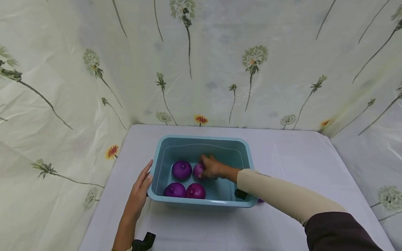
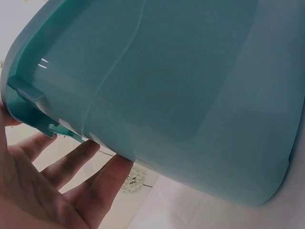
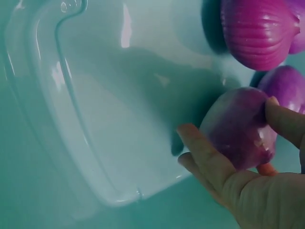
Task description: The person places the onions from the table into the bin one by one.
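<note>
Four purple onions in a teal tub on the desk: right hand grips one onion; left hand, fingers straight, steadies the tub's wall.

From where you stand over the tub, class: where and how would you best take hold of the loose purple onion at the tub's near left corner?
Grip the near-left onion across its round middle, coming straight down from above. The blue tub walls block a side approach, and another onion sits close on its right, so place fingers front and back rather than left and right.
</note>
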### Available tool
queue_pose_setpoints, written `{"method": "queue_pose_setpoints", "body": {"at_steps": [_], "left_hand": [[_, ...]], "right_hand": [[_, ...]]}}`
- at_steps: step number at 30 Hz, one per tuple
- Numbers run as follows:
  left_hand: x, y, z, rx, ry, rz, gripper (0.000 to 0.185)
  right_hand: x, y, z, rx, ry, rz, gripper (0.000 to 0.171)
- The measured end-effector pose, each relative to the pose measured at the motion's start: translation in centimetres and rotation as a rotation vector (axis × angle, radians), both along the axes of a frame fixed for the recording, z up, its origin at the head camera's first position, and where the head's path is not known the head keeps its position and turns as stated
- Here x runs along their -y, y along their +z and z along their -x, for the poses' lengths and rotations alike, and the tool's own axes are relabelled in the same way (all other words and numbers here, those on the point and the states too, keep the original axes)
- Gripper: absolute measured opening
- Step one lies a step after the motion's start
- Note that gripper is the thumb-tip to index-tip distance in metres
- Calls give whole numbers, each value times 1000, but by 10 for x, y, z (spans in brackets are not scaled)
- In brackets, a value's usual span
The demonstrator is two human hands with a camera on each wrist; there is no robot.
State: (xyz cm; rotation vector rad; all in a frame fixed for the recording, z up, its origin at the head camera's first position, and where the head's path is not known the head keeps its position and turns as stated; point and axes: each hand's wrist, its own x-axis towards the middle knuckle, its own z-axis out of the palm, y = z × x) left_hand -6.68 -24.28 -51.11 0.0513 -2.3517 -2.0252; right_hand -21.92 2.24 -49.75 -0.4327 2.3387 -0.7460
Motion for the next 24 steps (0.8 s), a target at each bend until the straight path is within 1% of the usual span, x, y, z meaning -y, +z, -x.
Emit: {"method": "queue_pose_setpoints", "body": {"at_steps": [5, 8, 11, 14, 16, 17, 21, 24], "left_hand": [[-1, 0, 0, 7, 3, 3, 48], [-1, -1, -1, 13, 10, 8, 48], [-1, -1, -2, 16, 17, 13, 48], [-1, 0, -3, 14, 22, 15, 48], [-1, 0, -3, 11, 22, 13, 48], [-2, 0, -3, 13, 22, 12, 48], [-2, -2, -1, 15, 22, 12, 50], [-2, -1, -1, 18, 23, 15, 51]], "right_hand": [[-2, 3, 2, 40, -2, -33, 57], [-4, 8, 4, 63, -2, -53, 65], [-5, 19, 5, 52, 4, -48, 68], [-9, 34, 8, 12, 11, 8, 68], [-14, 48, 10, 0, 1, 87, 66], [-17, 56, 11, 3, -3, 144, 66], [-39, 95, 10, 19, -47, 441, 60], [-63, 123, 6, -31, -76, 615, 54]]}}
